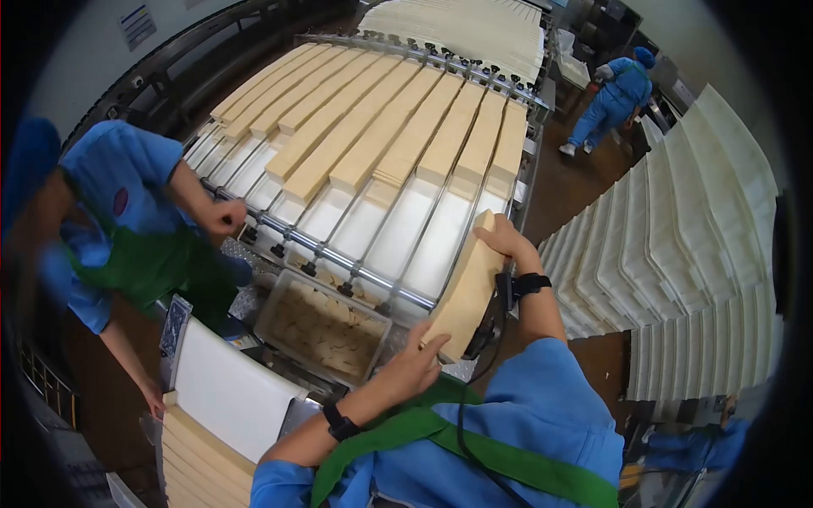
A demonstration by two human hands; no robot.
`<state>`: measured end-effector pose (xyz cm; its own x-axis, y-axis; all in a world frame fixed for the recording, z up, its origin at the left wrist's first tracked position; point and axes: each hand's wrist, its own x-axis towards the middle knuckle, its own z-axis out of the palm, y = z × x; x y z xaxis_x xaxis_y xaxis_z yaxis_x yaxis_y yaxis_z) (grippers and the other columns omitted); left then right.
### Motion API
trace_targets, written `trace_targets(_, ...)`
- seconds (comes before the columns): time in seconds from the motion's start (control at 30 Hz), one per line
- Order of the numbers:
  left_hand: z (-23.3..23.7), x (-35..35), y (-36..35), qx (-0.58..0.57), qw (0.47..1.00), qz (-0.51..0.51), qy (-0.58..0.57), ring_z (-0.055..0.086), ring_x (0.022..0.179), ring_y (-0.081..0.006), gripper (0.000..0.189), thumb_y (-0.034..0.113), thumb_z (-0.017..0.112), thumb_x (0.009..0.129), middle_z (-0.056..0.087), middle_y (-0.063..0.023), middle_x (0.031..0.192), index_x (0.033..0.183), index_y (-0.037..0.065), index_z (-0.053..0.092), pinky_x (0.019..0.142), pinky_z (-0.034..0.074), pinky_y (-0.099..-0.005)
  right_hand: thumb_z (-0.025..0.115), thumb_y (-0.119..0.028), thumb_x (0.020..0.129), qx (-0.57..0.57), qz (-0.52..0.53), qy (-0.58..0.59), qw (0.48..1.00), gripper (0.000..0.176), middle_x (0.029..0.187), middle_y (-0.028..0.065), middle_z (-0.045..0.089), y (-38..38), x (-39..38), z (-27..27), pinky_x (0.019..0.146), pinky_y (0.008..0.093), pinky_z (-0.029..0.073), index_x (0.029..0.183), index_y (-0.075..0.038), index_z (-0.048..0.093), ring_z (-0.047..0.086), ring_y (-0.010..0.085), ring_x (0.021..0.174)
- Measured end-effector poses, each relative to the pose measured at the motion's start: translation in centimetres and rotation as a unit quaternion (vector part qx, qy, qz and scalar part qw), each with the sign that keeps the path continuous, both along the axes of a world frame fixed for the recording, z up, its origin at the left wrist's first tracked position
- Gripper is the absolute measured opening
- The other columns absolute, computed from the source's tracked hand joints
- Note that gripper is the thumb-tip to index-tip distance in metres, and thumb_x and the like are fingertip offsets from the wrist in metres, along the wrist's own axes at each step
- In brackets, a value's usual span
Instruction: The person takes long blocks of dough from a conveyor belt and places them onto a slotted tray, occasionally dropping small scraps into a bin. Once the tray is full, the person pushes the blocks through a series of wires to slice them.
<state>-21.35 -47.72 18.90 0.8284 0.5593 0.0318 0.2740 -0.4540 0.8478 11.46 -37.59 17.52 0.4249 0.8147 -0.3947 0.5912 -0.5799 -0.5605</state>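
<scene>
A thick cream-coloured block (464,292), pale and smooth-sided, spans between my two hands at the near right corner of the conveyor. My left hand (417,360) grips its near end, thumb and fingers pressed against it. Around the far end is wrapped my right hand (503,237), with a black band on that wrist. Beyond the block, several long cream bundles (347,161) lie side by side in lanes on the white conveyor bed (398,237). Thin metal rods divide the lanes. I cannot make out what the block is made of.
A co-worker in a green apron (161,271) stands at left, one hand by a cream stack (195,457). Below the conveyor's front bar sits a plastic tub (322,330) with pale scraps. Tall stacked white trays (660,229) rise at right; another person (610,97) is farther back.
</scene>
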Motion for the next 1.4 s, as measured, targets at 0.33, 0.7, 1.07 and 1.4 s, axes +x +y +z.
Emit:
trace_targets(0.33,-3.4,6.0,2.9,-0.080,0.995,0.017,-0.054,0.051,0.067,-0.0201,0.055,0.001,0.055,0.080,0.021,-0.0222,0.136,0.131,0.013,0.038,0.070,0.046,-0.0287,0.033,-0.043,0.086,-0.082,0.083,-0.209,0.971,0.063,0.131,0.0237,0.045,7.6,5.9,-2.5,0.105,0.0508,0.018,0.128,0.002,0.045,0.036,0.0419,0.125)
trace_targets(0.7,-6.7,11.2,6.2,-0.067,0.994,0.010,-0.083,0.032,0.118,-0.0398,0.062,-0.007,0.047,0.074,0.018,-0.0273,0.137,0.132,0.013,0.038,0.097,0.034,-0.0372,0.042,-0.027,0.085,0.054,0.049,-0.288,0.955,0.048,0.139,0.0197,0.035,8.5,7.6,-3.3,0.101,0.0550,0.026,0.126,-0.003,0.045,0.038,0.0353,0.124)
trace_targets(1.07,-6.6,6.3,9.8,-0.101,0.978,0.114,-0.140,0.027,0.128,-0.0357,0.075,-0.008,0.043,0.062,0.025,-0.0187,0.134,0.134,0.011,0.032,0.105,0.027,-0.0358,0.037,-0.044,0.093,0.002,0.048,-0.221,0.974,0.067,0.151,0.0159,0.011,6.9,3.3,-2.0,0.108,0.0564,0.008,0.144,-0.006,0.016,0.007,0.0376,0.138)
trace_targets(1.4,-8.4,-10.5,4.8,0.103,0.801,0.589,-0.019,0.031,0.124,-0.0339,0.062,0.004,0.056,0.070,0.035,-0.0190,0.125,0.130,0.010,0.041,0.103,0.028,-0.0353,0.060,-0.009,0.085,0.384,0.391,0.030,0.836,0.020,0.101,0.0186,0.060,7.4,-14.2,-3.4,0.090,0.0374,0.041,0.102,0.002,0.059,0.056,0.0323,0.099)
